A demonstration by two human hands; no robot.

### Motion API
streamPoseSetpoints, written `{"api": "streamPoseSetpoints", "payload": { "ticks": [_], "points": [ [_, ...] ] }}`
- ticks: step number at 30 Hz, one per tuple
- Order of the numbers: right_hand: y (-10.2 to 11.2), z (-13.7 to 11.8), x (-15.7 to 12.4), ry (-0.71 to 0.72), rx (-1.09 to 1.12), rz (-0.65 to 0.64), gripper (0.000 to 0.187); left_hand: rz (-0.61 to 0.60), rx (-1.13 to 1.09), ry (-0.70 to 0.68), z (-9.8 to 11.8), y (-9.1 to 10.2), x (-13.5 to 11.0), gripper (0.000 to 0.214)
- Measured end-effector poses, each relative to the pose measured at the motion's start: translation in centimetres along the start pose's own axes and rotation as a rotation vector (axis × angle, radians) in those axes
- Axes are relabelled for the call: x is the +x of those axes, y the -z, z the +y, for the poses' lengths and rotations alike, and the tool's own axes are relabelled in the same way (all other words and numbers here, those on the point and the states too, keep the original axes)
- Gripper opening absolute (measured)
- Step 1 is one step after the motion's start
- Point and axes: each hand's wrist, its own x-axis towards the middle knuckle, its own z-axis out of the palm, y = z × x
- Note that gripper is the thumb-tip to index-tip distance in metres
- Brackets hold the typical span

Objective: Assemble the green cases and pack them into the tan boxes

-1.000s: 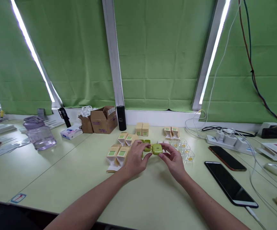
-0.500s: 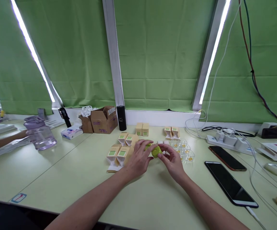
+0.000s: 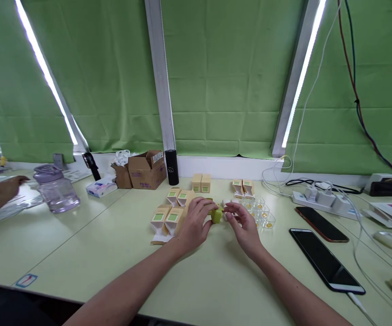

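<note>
My left hand (image 3: 198, 219) is closed round a small, rounded, glossy yellow-green object (image 3: 216, 215), its kind unclear, low over the table. Another bit of yellow-green shows behind the fingers. Just right of it, my right hand (image 3: 241, 222) has thumb and fingers drawn together; whether a small thing sits between them I cannot make out. Left of the hands stand several cardboard boxes (image 3: 162, 215) with green labels and open flaps. Small clear cups (image 3: 265, 217) with yellow centres are grouped behind my right hand.
Closed small boxes (image 3: 201, 183) and two open ones (image 3: 243, 188) stand farther back. A black cylinder (image 3: 172, 167), brown carton (image 3: 147, 170) and purple bottle (image 3: 56, 190) are leftward. Phones (image 3: 325, 258), a power strip (image 3: 325, 202) and cables lie right. Another person's hand (image 3: 11, 188) is far left.
The yellow-green object has shifted slightly left with my left hand, and my right fingers have come away from it. The other person's hand has come into view at far left.
</note>
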Motion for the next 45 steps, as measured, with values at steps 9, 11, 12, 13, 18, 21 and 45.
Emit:
{"api": "streamPoseSetpoints", "payload": {
  "ticks": [9,11,12,13,18,21,45],
  "points": [
    [0.5,1.6,0.0,0.342,-0.768,-0.204,0.032,0.163,-0.352,0.480,-1.4,-0.6,0.3,0.044],
    [0.3,1.5,-0.2,0.360,-0.922,-0.285,0.039,0.170,-0.433,0.527,-1.9,-0.9,0.4,0.045],
    [0.1,1.5,-0.3,0.357,-0.983,-0.321,0.041,0.175,-0.476,0.545,-2.0,-1.0,0.4,0.046],
    [0.0,1.4,-0.3,0.354,-1.031,-0.358,0.042,0.180,-0.519,0.561,-2.2,-1.1,0.5,0.047],
    [-0.2,1.2,-0.2,0.353,-1.131,-0.466,0.049,0.172,-0.685,0.631,-2.3,-1.5,0.5,0.052],
    [-0.2,1.3,-0.2,0.359,-1.151,-0.492,0.048,0.159,-0.745,0.653,-2.1,-1.5,0.5,0.055],
    [-0.5,1.6,-0.4,0.353,-1.172,-0.503,0.042,0.144,-0.868,0.656,-0.6,-1.1,0.7,0.059]
  ]
}}
